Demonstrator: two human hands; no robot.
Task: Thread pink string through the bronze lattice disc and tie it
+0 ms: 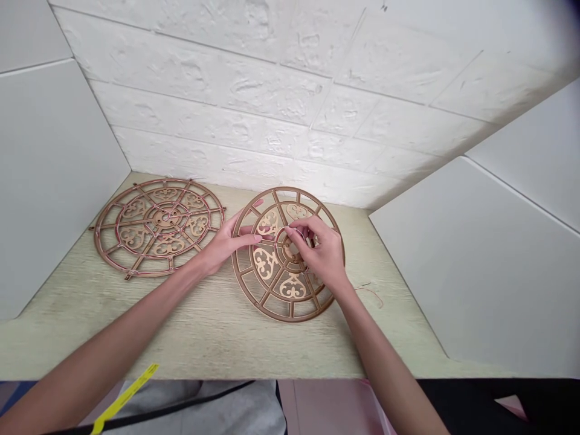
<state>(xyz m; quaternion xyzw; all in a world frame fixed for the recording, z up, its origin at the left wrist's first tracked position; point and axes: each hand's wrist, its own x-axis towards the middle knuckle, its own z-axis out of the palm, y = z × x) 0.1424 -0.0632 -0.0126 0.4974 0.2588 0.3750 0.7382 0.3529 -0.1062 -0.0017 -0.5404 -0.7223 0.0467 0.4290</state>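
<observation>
Two round brown openwork discs with scroll patterns lie on a pale wooden table (pixel 212 329). The right disc (pixel 276 284) is under both of my hands. My left hand (pixel 229 241) lies on its left rim with fingers stretched toward the hub. My right hand (pixel 317 248) sits over the disc's centre, its fingertips pinched on a thin reddish wire (pixel 281 237) at the hub. The left disc (pixel 156 226) rests flat and apart from my hands, with red wire threaded around its inner rings.
A loose piece of thin red wire (pixel 371 292) lies on the table right of the discs. White panels close in the table on the left and right, a white brick wall (pixel 290 121) at the back. A yellow tape (pixel 122 399) hangs near my lap.
</observation>
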